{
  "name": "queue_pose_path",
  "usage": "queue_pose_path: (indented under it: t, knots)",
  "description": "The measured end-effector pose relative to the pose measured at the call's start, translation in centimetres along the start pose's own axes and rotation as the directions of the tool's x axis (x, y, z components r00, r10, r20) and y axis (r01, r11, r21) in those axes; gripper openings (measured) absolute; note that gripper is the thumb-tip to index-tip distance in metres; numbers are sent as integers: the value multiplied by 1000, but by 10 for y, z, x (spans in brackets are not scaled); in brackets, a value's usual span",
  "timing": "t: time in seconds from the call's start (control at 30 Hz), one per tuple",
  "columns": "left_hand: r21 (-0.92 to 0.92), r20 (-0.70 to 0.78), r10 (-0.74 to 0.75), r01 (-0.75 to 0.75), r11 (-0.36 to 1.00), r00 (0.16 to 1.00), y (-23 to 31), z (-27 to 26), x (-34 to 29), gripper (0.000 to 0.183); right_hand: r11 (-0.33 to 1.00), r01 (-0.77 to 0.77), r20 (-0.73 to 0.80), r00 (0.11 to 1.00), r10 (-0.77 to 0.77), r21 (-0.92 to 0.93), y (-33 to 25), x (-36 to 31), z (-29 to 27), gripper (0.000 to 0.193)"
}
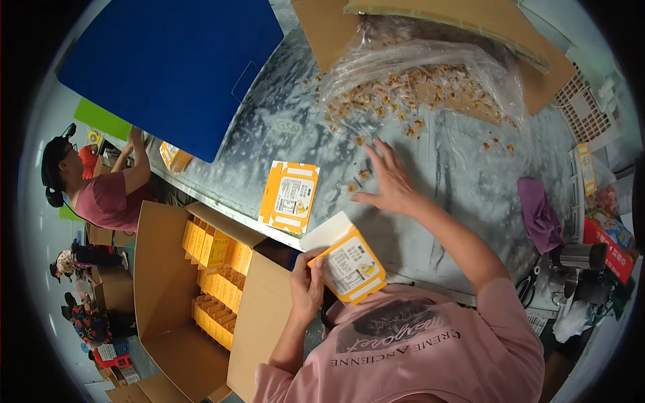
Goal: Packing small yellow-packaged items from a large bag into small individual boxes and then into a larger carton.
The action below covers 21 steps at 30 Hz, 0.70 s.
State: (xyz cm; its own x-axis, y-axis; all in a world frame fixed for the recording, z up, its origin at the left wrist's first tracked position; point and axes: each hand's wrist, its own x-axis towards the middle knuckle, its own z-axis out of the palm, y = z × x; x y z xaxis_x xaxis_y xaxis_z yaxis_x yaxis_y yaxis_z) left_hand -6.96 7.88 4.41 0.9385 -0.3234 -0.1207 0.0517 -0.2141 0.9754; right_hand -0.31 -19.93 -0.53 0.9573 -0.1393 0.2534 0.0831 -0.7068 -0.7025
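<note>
I see the left hand (pixel 308 285), lower centre, holding a yellow box (pixel 349 270); the right hand (pixel 392 183) (fingers spread wide) is beside small packets (pixel 365 174).

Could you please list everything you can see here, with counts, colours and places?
held box: one, yellow and white, lower centre
packets: many, brown and yellow, mostly heaped on the table
bag: one, clear, by the heap
table: one, grey, centre
flat box: one, yellow and white, table's left part
carton: one, brown, lower left
small boxes: many, yellow, inside the carton
board: one, blue, upper left
cloth: one, purple, right
basket: one, pale, upper right
co-workers: at least three, varied clothing, left
left hand: one, bare, gripping the held box
right hand: one, bare, fingers spread near packets
</note>
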Motion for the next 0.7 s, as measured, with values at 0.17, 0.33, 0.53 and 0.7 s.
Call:
queue_pose_path:
  t: [0.17,0.33,0.53,0.7]
  knots:
    - [167,-155,58,-32,985,986,1,-6,1,33,879,111,83,993,-82,-464,15,57,57,82]
    - [16,-236,-37,43,999,971,-7,-12,15,33,868,495,259,835,-486,34,40,-1,60,24]
    - [-160,-156,-85,60,985,984,-36,15,49,34,940,338,102,937,-333,-44,78,-50,-26,15]
    - [93,-52,-127,132,987,991,-38,32,56,41,989,145,-168,976,-138,35,103,29,-53,30]
